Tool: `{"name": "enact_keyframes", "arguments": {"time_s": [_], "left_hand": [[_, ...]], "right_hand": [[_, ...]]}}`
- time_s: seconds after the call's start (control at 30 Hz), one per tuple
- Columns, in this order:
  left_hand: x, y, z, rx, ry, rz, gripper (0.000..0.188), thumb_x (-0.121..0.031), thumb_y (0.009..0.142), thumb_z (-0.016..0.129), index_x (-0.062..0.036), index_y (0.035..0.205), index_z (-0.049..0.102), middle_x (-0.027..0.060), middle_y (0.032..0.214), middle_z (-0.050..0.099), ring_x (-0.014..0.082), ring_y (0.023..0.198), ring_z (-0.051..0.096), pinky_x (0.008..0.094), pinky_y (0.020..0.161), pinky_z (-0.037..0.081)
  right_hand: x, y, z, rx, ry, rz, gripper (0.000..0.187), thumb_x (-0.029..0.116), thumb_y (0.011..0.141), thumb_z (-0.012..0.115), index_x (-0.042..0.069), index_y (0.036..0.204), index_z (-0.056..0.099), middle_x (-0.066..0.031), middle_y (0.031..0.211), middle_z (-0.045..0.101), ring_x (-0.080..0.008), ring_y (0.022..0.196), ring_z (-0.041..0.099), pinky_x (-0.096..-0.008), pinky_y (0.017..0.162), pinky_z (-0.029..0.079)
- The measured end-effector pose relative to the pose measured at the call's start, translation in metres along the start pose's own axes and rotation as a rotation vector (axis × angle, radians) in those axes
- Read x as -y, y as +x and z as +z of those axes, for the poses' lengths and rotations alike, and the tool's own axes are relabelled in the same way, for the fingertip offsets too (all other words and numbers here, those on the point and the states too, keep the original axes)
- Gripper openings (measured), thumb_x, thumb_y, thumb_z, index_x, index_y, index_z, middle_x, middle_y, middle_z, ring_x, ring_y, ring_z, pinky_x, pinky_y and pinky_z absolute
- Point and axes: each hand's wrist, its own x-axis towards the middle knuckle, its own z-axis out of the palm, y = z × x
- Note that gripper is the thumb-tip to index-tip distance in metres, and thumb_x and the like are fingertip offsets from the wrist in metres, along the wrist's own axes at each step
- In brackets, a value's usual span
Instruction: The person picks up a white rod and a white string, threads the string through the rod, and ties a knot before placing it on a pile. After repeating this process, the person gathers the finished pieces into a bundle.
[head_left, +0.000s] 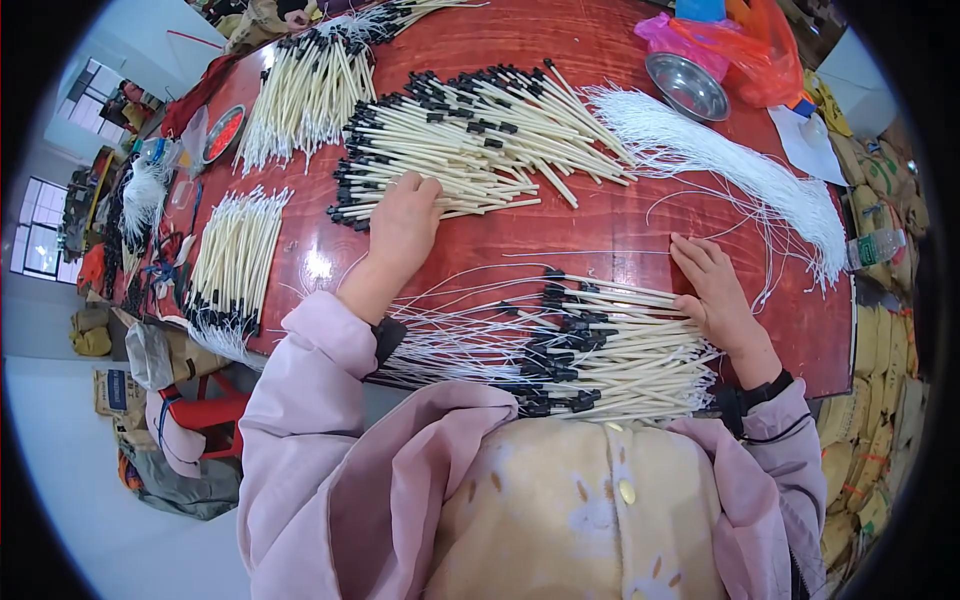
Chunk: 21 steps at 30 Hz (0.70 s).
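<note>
A heap of cream sticks with black end pieces (430,160) lies across the middle of the red table. My left hand (405,228) is at its near edge, fingers bent and closed on a cream stick; the fingertips are partly hidden. Closer to me is a bundle of similar sticks (630,350), black ends to the left, with white cords (455,335) trailing left from them. My right hand (718,300) rests at the right of this bundle, fingers stretched out and thumb apart, the thumb close to the upper sticks. A thin white cord runs leftward from near its fingertips.
A thick hank of white cords (725,165) lies at the right, below a metal bowl (687,86) and plastic bags (765,50). More stick bundles (238,255) lie at the left, near a bowl of red pieces (224,135). A bottle (876,248) is by the right edge.
</note>
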Motion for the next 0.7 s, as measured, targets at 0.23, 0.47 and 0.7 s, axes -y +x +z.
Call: {"name": "enact_keyframes", "arguments": {"time_s": [0.23, 0.47, 0.7], "left_hand": [[0.017, 0.010, -0.009, 0.065, -0.123, 0.184, 0.008, -0.014, 0.088, 0.072, -0.0065, 0.092, 0.070, 0.0095, 0.080, 0.063, 0.0335, 0.079, 0.065, 0.0461, 0.076, 0.050], [-0.043, 0.008, -0.038, 0.108, -0.249, 0.047, 0.007, -0.014, 0.092, 0.068, -0.0087, 0.096, 0.070, 0.0112, 0.081, 0.063, 0.0344, 0.083, 0.065, 0.0468, 0.077, 0.051], [-0.034, -0.030, -0.012, 0.338, -0.367, 0.014, 0.011, -0.012, 0.093, 0.066, -0.0069, 0.103, 0.067, 0.0135, 0.090, 0.061, 0.0370, 0.087, 0.064, 0.0475, 0.077, 0.052]], "right_hand": [[0.004, 0.004, -0.003, -0.018, 0.078, 0.002, 0.074, 0.056, 0.098, 0.050, -0.006, 0.139, 0.056, -0.0185, 0.149, 0.052, -0.0390, 0.132, 0.045, -0.0475, 0.114, 0.034], [0.002, -0.001, 0.000, -0.040, 0.098, 0.021, 0.073, 0.055, 0.096, 0.054, -0.007, 0.136, 0.058, -0.0186, 0.146, 0.054, -0.0381, 0.129, 0.048, -0.0465, 0.112, 0.036], [0.004, 0.004, 0.004, -0.099, 0.047, -0.003, 0.066, 0.042, 0.088, 0.068, -0.007, 0.131, 0.060, -0.0179, 0.142, 0.057, -0.0361, 0.124, 0.052, -0.0453, 0.109, 0.041]]}}
